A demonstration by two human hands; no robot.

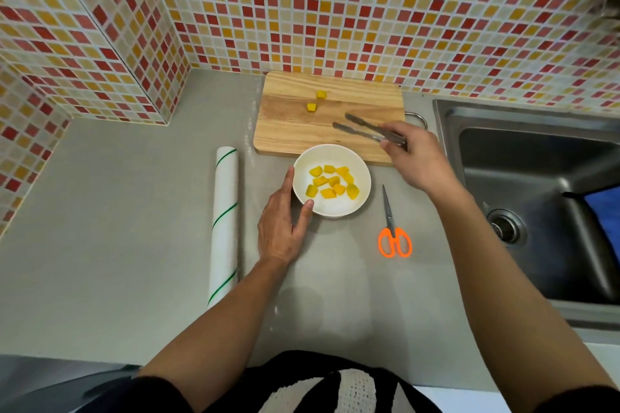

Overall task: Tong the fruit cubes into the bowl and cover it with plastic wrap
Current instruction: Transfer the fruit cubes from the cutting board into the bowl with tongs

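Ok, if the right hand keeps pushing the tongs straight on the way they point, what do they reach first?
The right hand aims the tongs up-left across the board. Their open tips look empty, and the nearer cube lies roughly in that line, so probably that one first. Height above the board is unclear.

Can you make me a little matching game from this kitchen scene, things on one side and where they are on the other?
Things:
1. tongs
2. scissors
3. plastic wrap roll
4. two fruit cubes

Places:
A. on the cutting board
B. on the counter, right of the bowl
C. in the right hand
D. on the counter, left of the left hand

Pairs: 1-C, 2-B, 3-D, 4-A
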